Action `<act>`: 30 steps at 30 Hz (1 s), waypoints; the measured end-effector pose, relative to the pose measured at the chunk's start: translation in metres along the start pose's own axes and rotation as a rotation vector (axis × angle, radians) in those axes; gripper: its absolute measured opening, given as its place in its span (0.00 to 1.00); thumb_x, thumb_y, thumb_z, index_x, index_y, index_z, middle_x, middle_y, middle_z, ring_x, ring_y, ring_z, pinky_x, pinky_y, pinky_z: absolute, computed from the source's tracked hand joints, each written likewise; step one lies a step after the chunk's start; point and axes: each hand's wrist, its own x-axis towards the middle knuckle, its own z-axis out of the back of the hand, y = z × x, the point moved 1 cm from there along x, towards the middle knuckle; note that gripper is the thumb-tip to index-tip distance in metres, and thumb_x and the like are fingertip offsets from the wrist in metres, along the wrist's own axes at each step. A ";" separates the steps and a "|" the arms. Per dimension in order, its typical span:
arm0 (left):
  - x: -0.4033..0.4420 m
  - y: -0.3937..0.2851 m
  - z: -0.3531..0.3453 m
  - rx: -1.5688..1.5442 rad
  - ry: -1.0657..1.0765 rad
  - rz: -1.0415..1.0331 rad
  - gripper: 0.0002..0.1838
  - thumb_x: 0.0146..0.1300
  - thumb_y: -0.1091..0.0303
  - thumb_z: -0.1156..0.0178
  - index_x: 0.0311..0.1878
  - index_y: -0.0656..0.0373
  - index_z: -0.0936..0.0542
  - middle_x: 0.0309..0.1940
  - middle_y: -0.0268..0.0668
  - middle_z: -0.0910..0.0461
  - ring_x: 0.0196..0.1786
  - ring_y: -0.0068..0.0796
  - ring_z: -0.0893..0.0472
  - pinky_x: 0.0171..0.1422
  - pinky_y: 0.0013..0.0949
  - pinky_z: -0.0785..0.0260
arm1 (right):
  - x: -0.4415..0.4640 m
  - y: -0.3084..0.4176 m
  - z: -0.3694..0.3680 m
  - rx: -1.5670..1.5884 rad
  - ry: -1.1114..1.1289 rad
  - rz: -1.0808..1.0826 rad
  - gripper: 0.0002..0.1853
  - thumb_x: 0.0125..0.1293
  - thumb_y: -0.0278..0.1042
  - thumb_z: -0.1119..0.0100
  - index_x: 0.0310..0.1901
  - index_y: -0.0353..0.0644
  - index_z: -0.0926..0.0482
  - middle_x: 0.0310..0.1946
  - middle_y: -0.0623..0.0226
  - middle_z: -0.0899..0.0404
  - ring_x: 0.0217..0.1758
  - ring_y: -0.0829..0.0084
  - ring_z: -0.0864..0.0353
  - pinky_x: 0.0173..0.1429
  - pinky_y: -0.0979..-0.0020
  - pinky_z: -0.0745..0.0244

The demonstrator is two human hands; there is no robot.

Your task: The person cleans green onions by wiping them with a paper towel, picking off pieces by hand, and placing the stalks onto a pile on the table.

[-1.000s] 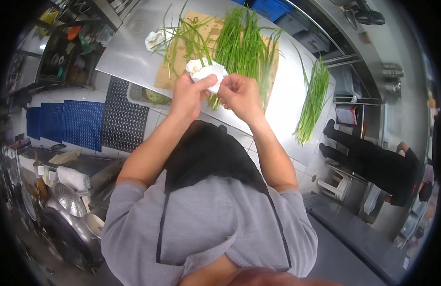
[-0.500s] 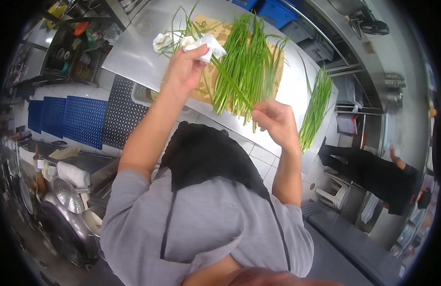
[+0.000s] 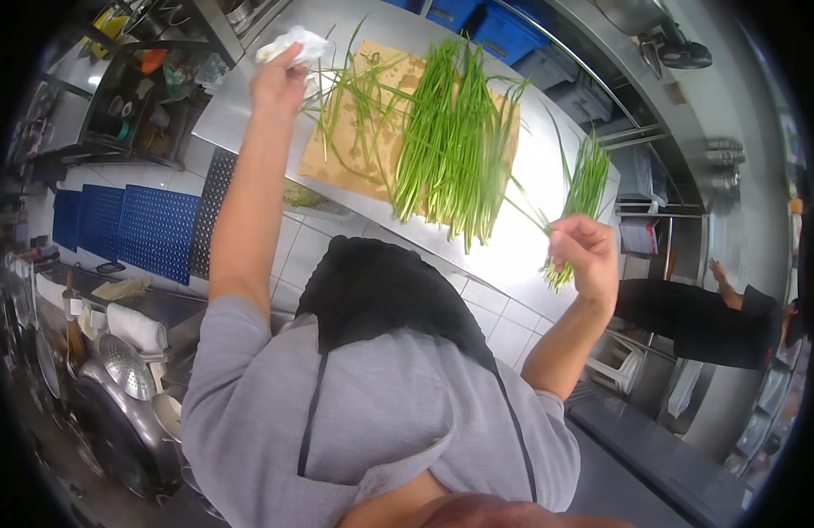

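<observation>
My left hand (image 3: 279,84) is closed on a crumpled white cloth or paper towel (image 3: 294,44), held over the far left of the steel table. My right hand (image 3: 590,255) pinches the end of a thin green chive blade (image 3: 528,206) at the table's right side. Between my hands a big pile of long chives (image 3: 447,141) lies on stained brown paper (image 3: 337,158). Loose, tangled blades (image 3: 359,101) are scattered over the left part of that paper. Partly behind my right hand lies a smaller chive bunch (image 3: 589,172).
The steel table (image 3: 227,119) stands before me. Blue bins (image 3: 508,35) sit beyond its far side. Another person in dark clothes (image 3: 697,321) is at the right. Blue perforated mats (image 3: 161,224) lie to the left, near a counter with a strainer (image 3: 127,365) and pans.
My left hand has moved left and away from me with the white cloth, off the chives. My right hand has swung right, over the smaller bunch. The other person has shifted slightly.
</observation>
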 end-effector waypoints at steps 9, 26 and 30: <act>-0.065 0.003 0.022 -0.018 0.269 0.189 0.15 0.63 0.79 0.40 0.53 0.59 0.23 0.44 0.34 0.18 0.41 0.25 0.18 0.34 0.22 0.29 | 0.062 0.084 0.002 0.091 -0.186 0.303 0.08 0.64 0.25 0.39 0.41 0.29 0.20 0.26 0.62 0.19 0.21 0.78 0.24 0.26 0.77 0.29; -0.176 0.042 -0.009 0.316 0.255 0.218 0.18 0.62 0.77 0.41 0.55 0.62 0.25 0.49 0.35 0.19 0.49 0.27 0.19 0.50 0.31 0.27 | 0.131 0.024 -0.183 0.166 0.129 0.073 0.04 0.62 0.24 0.44 0.38 0.35 0.23 0.24 0.58 0.18 0.22 0.73 0.19 0.23 0.75 0.25; -0.185 0.049 -0.010 0.309 0.292 0.221 0.16 0.62 0.77 0.42 0.55 0.63 0.25 0.48 0.37 0.19 0.48 0.28 0.19 0.51 0.34 0.27 | 0.129 -0.003 -0.193 0.160 0.128 -0.016 0.04 0.59 0.24 0.43 0.34 0.35 0.26 0.23 0.56 0.18 0.20 0.74 0.20 0.21 0.75 0.28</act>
